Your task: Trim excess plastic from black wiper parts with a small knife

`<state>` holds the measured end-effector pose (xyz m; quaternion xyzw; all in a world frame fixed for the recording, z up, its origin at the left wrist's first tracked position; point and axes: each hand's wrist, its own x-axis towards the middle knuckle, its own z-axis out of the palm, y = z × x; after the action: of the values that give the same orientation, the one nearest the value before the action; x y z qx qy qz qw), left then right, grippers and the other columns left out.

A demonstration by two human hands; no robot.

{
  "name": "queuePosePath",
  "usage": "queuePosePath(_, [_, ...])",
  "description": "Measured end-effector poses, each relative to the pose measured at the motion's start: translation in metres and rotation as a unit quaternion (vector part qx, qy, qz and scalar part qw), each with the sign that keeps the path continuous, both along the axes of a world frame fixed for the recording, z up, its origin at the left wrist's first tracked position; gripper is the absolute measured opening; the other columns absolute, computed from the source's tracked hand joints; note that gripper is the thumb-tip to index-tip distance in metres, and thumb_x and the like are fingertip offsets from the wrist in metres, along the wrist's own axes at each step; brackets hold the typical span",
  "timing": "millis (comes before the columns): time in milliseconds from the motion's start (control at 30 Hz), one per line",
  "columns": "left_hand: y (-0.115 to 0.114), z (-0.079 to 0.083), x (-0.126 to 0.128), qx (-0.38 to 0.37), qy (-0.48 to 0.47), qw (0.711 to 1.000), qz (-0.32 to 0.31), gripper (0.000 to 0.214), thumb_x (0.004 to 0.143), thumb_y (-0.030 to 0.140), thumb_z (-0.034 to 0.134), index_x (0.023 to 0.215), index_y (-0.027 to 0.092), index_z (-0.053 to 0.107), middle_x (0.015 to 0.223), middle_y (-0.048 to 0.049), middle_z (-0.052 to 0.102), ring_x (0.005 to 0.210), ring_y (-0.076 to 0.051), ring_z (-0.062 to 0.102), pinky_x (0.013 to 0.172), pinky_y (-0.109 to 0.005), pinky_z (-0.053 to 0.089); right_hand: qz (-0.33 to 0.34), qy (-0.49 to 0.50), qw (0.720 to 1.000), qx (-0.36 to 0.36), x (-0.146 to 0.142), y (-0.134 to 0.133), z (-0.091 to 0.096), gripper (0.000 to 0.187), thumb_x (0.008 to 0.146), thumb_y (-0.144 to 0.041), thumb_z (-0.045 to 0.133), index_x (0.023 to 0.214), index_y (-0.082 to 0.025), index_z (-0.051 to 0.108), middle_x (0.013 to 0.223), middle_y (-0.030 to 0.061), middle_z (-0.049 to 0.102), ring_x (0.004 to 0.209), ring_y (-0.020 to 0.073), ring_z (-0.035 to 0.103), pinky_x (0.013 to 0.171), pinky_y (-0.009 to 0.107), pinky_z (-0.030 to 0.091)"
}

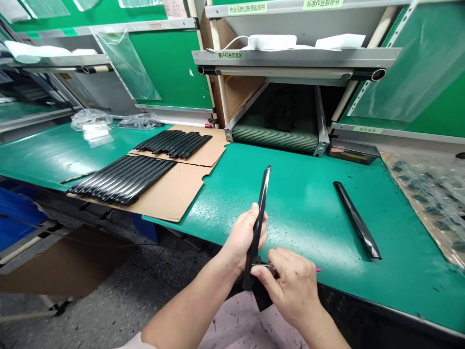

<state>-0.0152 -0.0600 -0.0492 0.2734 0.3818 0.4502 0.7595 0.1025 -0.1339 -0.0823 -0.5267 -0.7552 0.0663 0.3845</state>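
My left hand (247, 236) is closed around a long, glossy black plastic strip (262, 198), tilted upright above the table's front edge. My right hand (290, 281) grips a slim knife (269, 265) with a metal blade; its pink handle end (318, 269) pokes out past the knuckles. The blade lies against the lower part of the strip, with the right thumb close by. Exactly where the edge meets the plastic is hard to make out. Another black strip (358, 220) lies on the green table to the right of my hands.
Two groups of black strips, a near row (123, 178) and a far row (172, 143), lie on cardboard sheets (170, 194) at left. A conveyor belt (276, 138) ends at the table's back. Bagged parts (432, 194) and a small tray (354, 151) are at right.
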Motion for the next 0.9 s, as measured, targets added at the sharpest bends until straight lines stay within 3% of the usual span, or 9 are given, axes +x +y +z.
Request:
queuePosePath(133, [0.002, 0.003, 0.001, -0.014, -0.001, 1.0, -0.008, 0.044, 0.085, 0.06, 0.061, 0.082, 0.017, 0.05, 0.044, 0.0099, 0.024, 0.034, -0.005, 0.019, 0.033, -0.016, 0.017, -0.035, 0.096, 0.993, -0.067, 0.003, 0.007, 0.006, 0.043, 0.088, -0.061, 0.059, 0.078, -0.019, 0.057, 0.071, -0.0019, 0.054, 0.061, 0.0116, 0.049, 0.057, 0.026, 0.033])
queuePosePath(233, [0.004, 0.006, -0.001, -0.016, -0.007, 1.0, -0.01, 0.041, 0.088, 0.057, 0.058, 0.082, 0.017, 0.051, 0.043, 0.0095, 0.024, 0.033, -0.005, 0.019, 0.032, -0.017, 0.016, -0.095, 0.108, 0.985, -0.092, 0.01, 0.013, 0.008, 0.031, 0.098, -0.048, 0.049, 0.101, -0.021, 0.065, 0.088, 0.0014, 0.062, 0.073, 0.0136, 0.058, 0.064, 0.026, 0.041])
queuePosePath(333, [0.005, 0.006, -0.003, -0.012, -0.017, 1.0, -0.004, 0.038, 0.091, 0.055, 0.055, 0.083, 0.017, 0.051, 0.043, 0.0095, 0.023, 0.033, -0.006, 0.019, 0.033, -0.017, 0.016, -0.067, 0.125, 0.985, -0.101, 0.012, 0.009, 0.007, 0.033, 0.103, -0.035, 0.038, 0.122, -0.023, 0.062, 0.1, 0.0042, 0.063, 0.088, 0.0153, 0.062, 0.072, 0.028, 0.046])
queuePosePath(433, [0.006, 0.003, -0.003, -0.016, -0.015, 1.0, 0.006, 0.038, 0.092, 0.054, 0.053, 0.082, 0.017, 0.05, 0.043, 0.0094, 0.023, 0.033, -0.006, 0.018, 0.033, -0.017, 0.016, -0.017, 0.185, 0.981, -0.055, 0.008, -0.004, 0.003, 0.024, 0.099, -0.026, 0.051, 0.117, -0.023, 0.066, 0.096, 0.003, 0.064, 0.085, 0.0127, 0.062, 0.072, 0.024, 0.05])
queuePosePath(600, [0.005, 0.002, -0.001, -0.025, -0.014, 1.0, 0.003, 0.04, 0.089, 0.056, 0.057, 0.082, 0.017, 0.049, 0.043, 0.0098, 0.023, 0.034, -0.005, 0.017, 0.033, -0.017, 0.014, -0.038, 0.195, 0.98, 0.019, -0.002, -0.017, -0.003, 0.022, 0.089, -0.015, 0.066, 0.109, -0.021, 0.07, 0.091, 0.0024, 0.066, 0.082, 0.0123, 0.061, 0.071, 0.024, 0.052])
queuePosePath(900, [-0.007, 0.008, 0.001, -0.032, -0.001, 0.999, -0.017, 0.059, 0.068, 0.067, 0.073, 0.075, 0.019, 0.041, 0.047, 0.0103, 0.027, 0.036, -0.003, 0.019, 0.034, -0.015, 0.015, -0.074, 0.162, 0.977, 0.117, 0.004, 0.013, 0.0, 0.023, 0.087, -0.012, 0.067, 0.109, -0.019, 0.07, 0.092, 0.0047, 0.067, 0.085, 0.016, 0.061, 0.074, 0.028, 0.052])
